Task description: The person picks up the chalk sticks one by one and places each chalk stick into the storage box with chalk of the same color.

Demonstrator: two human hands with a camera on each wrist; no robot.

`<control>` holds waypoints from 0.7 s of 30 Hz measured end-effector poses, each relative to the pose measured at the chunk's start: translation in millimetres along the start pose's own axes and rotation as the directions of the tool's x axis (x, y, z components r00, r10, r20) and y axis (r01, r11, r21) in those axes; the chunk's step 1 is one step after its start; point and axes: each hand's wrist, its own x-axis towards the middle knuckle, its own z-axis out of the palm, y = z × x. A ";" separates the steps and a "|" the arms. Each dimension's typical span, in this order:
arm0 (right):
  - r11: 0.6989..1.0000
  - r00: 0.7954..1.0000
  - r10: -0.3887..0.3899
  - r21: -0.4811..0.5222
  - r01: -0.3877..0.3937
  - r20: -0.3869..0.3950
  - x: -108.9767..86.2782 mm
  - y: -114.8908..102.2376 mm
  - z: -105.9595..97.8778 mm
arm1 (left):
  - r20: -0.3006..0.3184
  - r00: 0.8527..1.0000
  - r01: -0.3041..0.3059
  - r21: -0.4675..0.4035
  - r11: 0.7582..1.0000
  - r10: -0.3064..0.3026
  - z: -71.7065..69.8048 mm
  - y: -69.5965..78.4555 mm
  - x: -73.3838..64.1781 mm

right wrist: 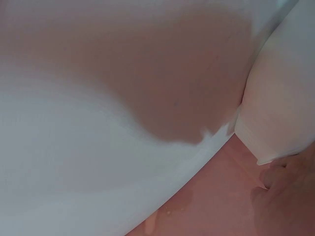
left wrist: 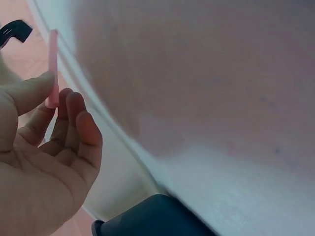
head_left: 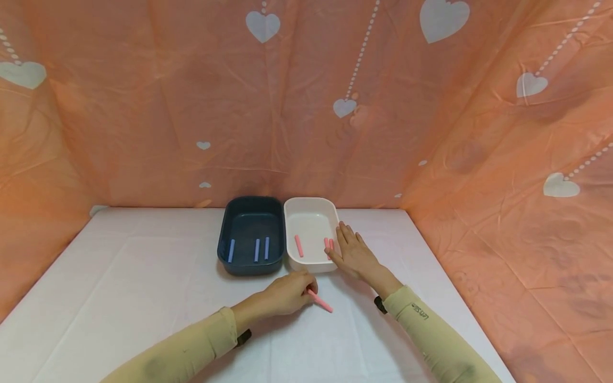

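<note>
My left hand [head_left: 289, 292] is just in front of the white tray [head_left: 311, 265], pinching a pink chalk stick [head_left: 320, 301] near one end. In the left wrist view the thumb presses the pink chalk [left wrist: 53, 64] against the fingers, and its free end sticks out past them. My right hand [head_left: 356, 254] lies along the right side of the white tray with its fingers extended and the thumb at the rim. In the right wrist view part of that hand [right wrist: 288, 196] shows beside the tray wall [right wrist: 280, 93]. Inside the tray are a pink chalk [head_left: 299, 246] at left and two more by the thumb.
Left of the white tray, close beside it, stands a dark blue tray [head_left: 254, 268] with three blue chalk sticks [head_left: 256, 250]. Both sit on a white-covered table [head_left: 158, 276] near its back edge. An orange curtain [head_left: 297, 106] with white hearts surrounds the back and sides.
</note>
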 end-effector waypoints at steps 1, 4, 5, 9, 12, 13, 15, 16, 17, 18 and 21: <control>1.000 1.000 -0.001 0.002 0.001 0.003 0.2 0.2 0.0 | -0.003 1.000 -0.009 -0.039 0.999 0.009 -1.5 0.5 -0.5; 1.000 1.000 0.001 0.002 -0.001 0.012 0.7 0.6 0.3 | -0.007 1.000 -0.027 -0.146 0.989 0.026 -5.6 1.2 0.1; 1.000 1.000 0.000 0.002 0.000 0.012 0.9 0.9 0.5 | -0.009 0.999 -0.032 -0.171 0.985 0.031 -6.9 1.4 0.4; 1.000 1.000 -0.003 -0.001 0.003 0.012 1.3 1.4 0.8 | -0.034 0.999 -0.049 -0.214 0.976 0.043 -11.8 1.4 2.3; 1.000 1.000 -0.006 -0.001 0.006 0.005 1.3 1.2 0.9 | -0.079 0.994 -0.088 -0.224 0.971 0.072 -16.6 1.0 2.4; 1.000 1.000 -0.007 -0.001 0.007 0.004 1.1 1.2 0.8 | -0.095 0.992 -0.099 -0.225 0.969 0.080 -18.6 0.8 2.4; 1.000 1.000 -0.010 -0.004 0.010 -0.001 1.0 1.3 1.0 | -0.120 0.989 -0.116 -0.232 0.966 0.090 -22.8 0.5 2.0; 1.000 1.000 -0.011 -0.004 0.011 -0.003 0.8 1.3 1.0 | -0.128 0.988 -0.114 -0.235 0.965 0.086 -25.0 0.4 1.9; 1.000 1.000 -0.012 -0.006 0.012 -0.005 0.8 1.4 1.0 | -0.137 0.987 -0.117 -0.239 0.964 0.086 -27.4 0.4 1.8; 1.000 1.000 -0.013 -0.006 0.013 -0.005 0.9 1.5 1.1 | -0.145 0.986 -0.119 -0.243 0.963 0.085 -29.8 0.6 1.8; 1.000 1.000 -0.012 -0.008 0.012 -0.002 1.3 0.8 0.7 | -0.167 0.984 -0.104 -0.257 0.961 0.062 -38.0 1.4 2.6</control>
